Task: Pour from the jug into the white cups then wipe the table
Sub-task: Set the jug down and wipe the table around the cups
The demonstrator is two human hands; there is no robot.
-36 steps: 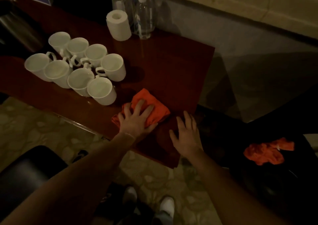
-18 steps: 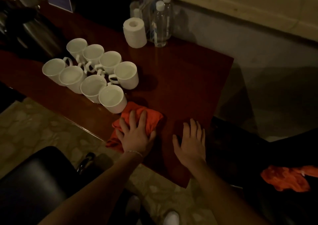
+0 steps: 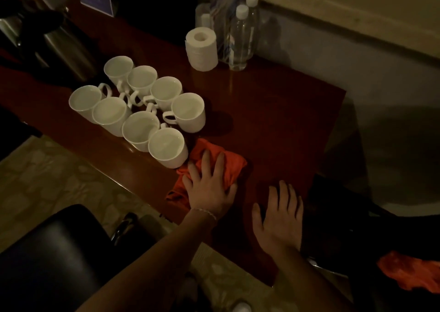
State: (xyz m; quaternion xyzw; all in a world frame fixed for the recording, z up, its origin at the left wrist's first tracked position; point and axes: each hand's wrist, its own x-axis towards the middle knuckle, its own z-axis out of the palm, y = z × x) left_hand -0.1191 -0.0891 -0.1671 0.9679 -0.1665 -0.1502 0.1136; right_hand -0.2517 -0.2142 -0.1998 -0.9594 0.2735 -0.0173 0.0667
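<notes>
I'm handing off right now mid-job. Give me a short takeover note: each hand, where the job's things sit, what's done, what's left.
Left hand: flat, fingers straight, pressing the orange cloth on the table near its front edge, no grip around it.
Right hand: open, palm flat on the table beside the cloth.
White cups: eight clustered left of the cloth; the nearest cup almost touches it.
Jug: far left, upright, behind the cups.
Done: the jug is set down; whether the cups are filled is too dim to tell.
Left: wipe the open table area to the right and beyond the cloth, minding the nearest cup.
</notes>
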